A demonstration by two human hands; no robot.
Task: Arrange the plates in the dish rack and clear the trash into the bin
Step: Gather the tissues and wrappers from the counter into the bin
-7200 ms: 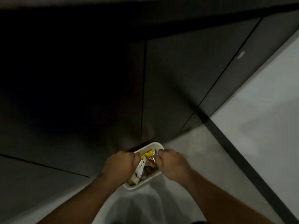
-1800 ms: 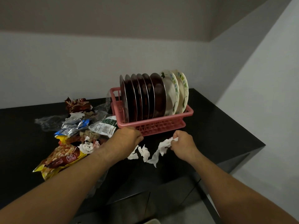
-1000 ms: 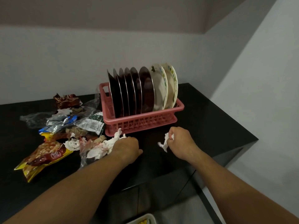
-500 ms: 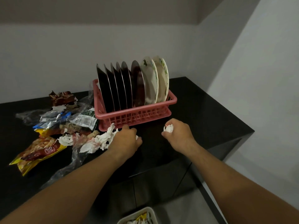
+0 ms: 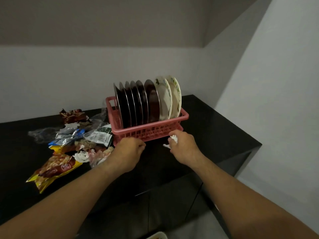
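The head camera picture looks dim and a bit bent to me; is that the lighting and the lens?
Head view: the light is low and flat, so the black counter swallows detail; wall lines bow from the wide-angle lens; the metal plates catch faint rim glints; the left hand and right hand look slightly soft; the wrappers stay readable.

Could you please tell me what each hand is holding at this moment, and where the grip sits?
The right hand clutches crumpled white tissue, balled inside its fist. The left hand is closed, but its contents cannot be told.
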